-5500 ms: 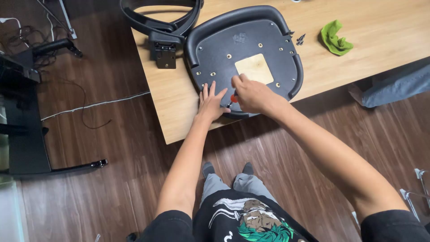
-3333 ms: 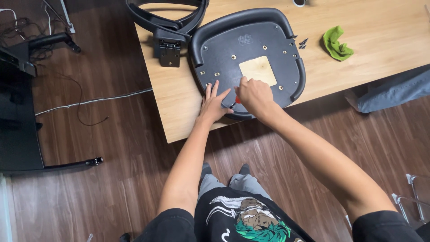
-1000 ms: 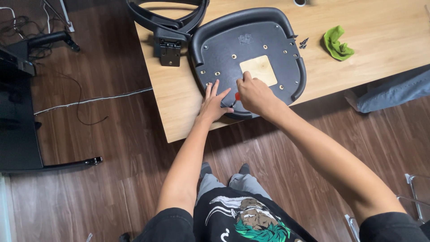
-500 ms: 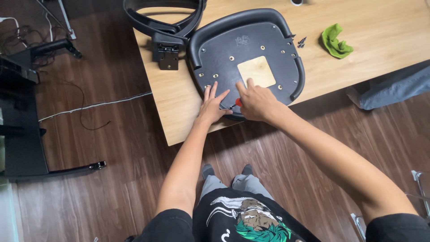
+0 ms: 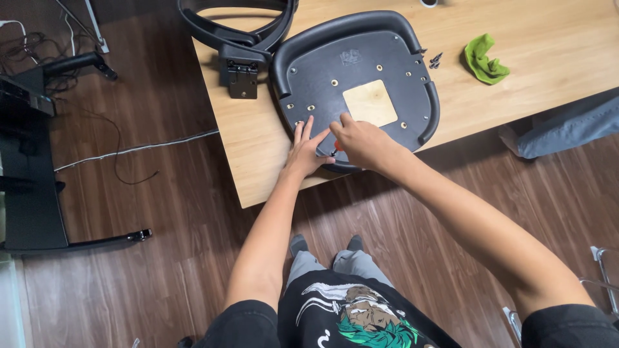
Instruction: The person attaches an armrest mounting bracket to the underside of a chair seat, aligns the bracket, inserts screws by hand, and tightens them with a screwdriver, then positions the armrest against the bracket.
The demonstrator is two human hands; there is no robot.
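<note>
A black chair seat pan (image 5: pixel 361 71) lies upside down on the wooden table (image 5: pixel 554 71), with a square wooden patch in its middle and several screw holes. My left hand (image 5: pixel 305 149) rests flat on the seat's near rim, fingers spread. My right hand (image 5: pixel 358 140) is closed around a small tool with a red-orange handle (image 5: pixel 337 147), held upright against the seat's near edge just right of my left hand.
A black armrest frame with a metal bracket (image 5: pixel 242 67) lies on the table's left end. Loose screws (image 5: pixel 436 60) and a green cloth (image 5: pixel 485 60) sit at the right. A black stand (image 5: pixel 32 187) and cables are on the floor at left. Another person's leg (image 5: pixel 567 125) is at the right.
Both hands have stayed at the same spot on the seat's near rim. My right hand shifts slightly around the tool; the view wobbles a little.
</note>
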